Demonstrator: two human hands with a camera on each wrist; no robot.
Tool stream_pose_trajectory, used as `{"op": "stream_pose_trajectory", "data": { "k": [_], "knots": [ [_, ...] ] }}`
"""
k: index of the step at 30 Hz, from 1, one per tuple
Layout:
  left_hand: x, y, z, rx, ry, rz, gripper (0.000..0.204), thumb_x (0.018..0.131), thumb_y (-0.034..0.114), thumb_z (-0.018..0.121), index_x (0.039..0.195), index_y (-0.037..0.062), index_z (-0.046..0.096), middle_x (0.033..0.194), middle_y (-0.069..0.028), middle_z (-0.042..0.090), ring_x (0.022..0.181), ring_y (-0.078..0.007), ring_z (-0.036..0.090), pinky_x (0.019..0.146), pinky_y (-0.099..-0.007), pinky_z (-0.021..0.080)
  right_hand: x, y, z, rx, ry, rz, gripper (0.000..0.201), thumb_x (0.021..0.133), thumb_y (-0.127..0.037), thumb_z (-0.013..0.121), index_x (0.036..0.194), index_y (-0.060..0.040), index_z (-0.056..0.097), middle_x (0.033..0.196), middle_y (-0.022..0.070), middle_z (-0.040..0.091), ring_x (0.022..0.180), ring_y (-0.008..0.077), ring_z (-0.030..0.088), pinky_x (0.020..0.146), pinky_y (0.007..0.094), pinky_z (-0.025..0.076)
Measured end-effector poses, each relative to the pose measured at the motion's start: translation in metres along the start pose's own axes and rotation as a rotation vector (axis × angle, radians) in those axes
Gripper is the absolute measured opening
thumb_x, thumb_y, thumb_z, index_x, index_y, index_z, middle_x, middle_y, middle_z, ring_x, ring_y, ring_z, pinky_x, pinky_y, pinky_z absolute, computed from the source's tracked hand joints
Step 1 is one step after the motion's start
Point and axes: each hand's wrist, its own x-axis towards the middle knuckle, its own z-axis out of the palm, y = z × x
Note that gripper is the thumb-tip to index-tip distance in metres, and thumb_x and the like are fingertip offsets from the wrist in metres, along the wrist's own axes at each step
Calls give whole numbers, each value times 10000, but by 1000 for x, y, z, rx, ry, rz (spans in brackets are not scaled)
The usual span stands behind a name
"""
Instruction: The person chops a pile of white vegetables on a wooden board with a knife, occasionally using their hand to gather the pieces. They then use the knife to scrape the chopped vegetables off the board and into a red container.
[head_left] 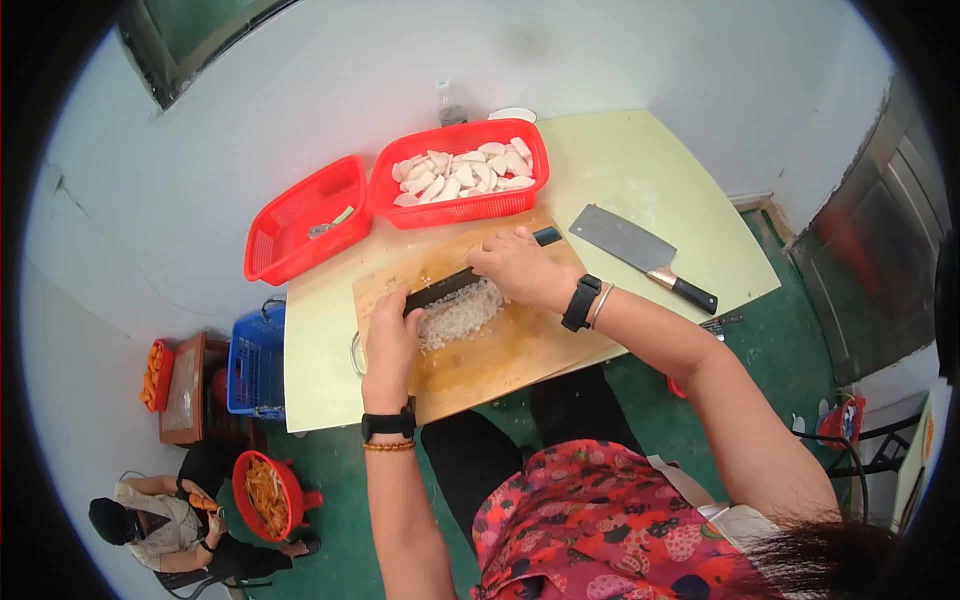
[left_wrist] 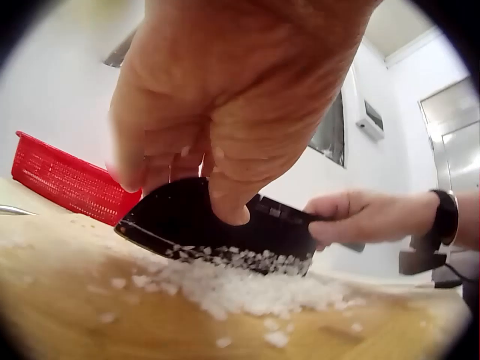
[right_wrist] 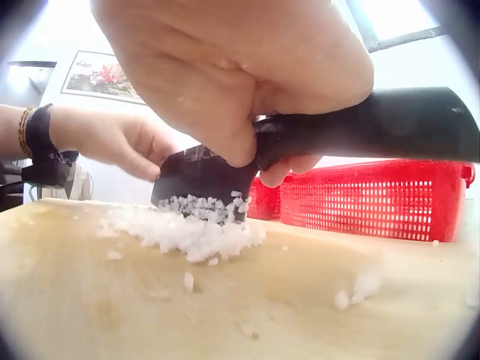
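Note:
A black-bladed kitchen knife (head_left: 440, 290) lies across a wooden cutting board (head_left: 520, 365), its edge down at a heap of finely chopped white pieces (head_left: 460, 318). My left hand (head_left: 390, 345) pinches the blade near its tip, thumb on the near face in the left wrist view. With my right hand (head_left: 522, 268) I grip the knife where blade and handle meet. The black handle (right_wrist: 397, 124) sticks out past that hand in the right wrist view. White bits cling to the lower part of the blade (left_wrist: 172, 217).
Behind the board stand a red basket of white chunks (head_left: 460, 213) and another red basket (head_left: 300, 240) holding a small tool. A cleaver (head_left: 630, 240) lies on the table (head_left: 700, 190) to the right. At lower left, a seated person (head_left: 165, 525) works beside a red tub (head_left: 297, 490).

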Motion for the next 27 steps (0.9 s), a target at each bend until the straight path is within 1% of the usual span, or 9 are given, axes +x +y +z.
{"op": "stream_pose_trajectory", "data": {
  "k": [3, 7, 9, 12, 16, 18, 21, 26, 27],
  "knots": [
    [0, -4, 1, 58, 34, -15, 179, 815, 44, 678, 975, -23, 632, 922, -231, 633, 885, -414, 605, 768, -451, 492, 3, 2, -8, 41, 79, -89, 120, 813, -103, 599, 924, -128, 635, 823, 45, 594, 893, 242, 578, 787, 404, 380],
    [-1, -10, 2, 101, 58, -6, 81, 825, 40, 655, 881, -17, 643, 845, -231, 630, 814, -422, 611, 711, -461, 498, -1, -2, 3, 8, 18, -50, 152, 801, -83, 584, 938, -129, 630, 839, 48, 585, 897, 250, 573, 789, 408, 380],
    [2, -7, -4, 78, 73, -27, 73, 829, 39, 646, 874, -18, 640, 864, -234, 634, 830, -419, 614, 718, -459, 498, 6, -1, -1, 35, 7, -56, 136, 803, -75, 577, 920, -125, 623, 845, 50, 581, 895, 255, 569, 787, 410, 379],
    [8, -1, -17, 48, 50, -69, 69, 833, 37, 637, 882, -9, 646, 880, -234, 640, 845, -416, 621, 721, -458, 499, 12, -4, -10, 71, 153, -96, 131, 805, -71, 572, 914, -126, 620, 836, 49, 577, 890, 259, 568, 781, 409, 377],
    [0, -13, -5, 121, -24, -142, 86, 833, 41, 639, 907, 6, 664, 874, -231, 647, 850, -414, 630, 713, -462, 503, 9, -5, 5, 30, 9, -59, 111, 823, -88, 579, 914, -134, 620, 833, 49, 578, 887, 260, 569, 777, 410, 375],
    [3, -12, -9, 95, 31, -93, 81, 832, 44, 643, 902, 13, 671, 857, -231, 650, 835, -416, 633, 706, -468, 502, 13, -4, 2, 24, -34, -53, 107, 829, -97, 583, 918, -139, 622, 828, 48, 578, 886, 260, 570, 776, 413, 375],
    [6, -16, -7, 56, 47, -102, 76, 831, 45, 646, 894, 12, 672, 863, -233, 651, 833, -416, 634, 707, -471, 501, 16, -1, 1, 82, 154, -113, 77, 833, -120, 598, 903, -139, 624, 813, 46, 576, 883, 258, 569, 776, 415, 375],
    [13, -17, -11, 143, -77, -127, 69, 827, 50, 651, 873, 0, 661, 864, -243, 641, 835, -429, 625, 702, -472, 497, 16, 1, 14, 18, 93, -67, 81, 823, -151, 627, 902, -145, 639, 806, 42, 576, 884, 252, 567, 782, 413, 376],
    [14, -15, -14, 122, -39, -102, 69, 827, 52, 651, 866, -4, 657, 860, -245, 638, 835, -433, 622, 702, -473, 496, 17, 0, 12, 21, 90, -72, 81, 822, -154, 630, 902, -147, 641, 807, 41, 577, 884, 251, 567, 784, 413, 376]
  ]
}}
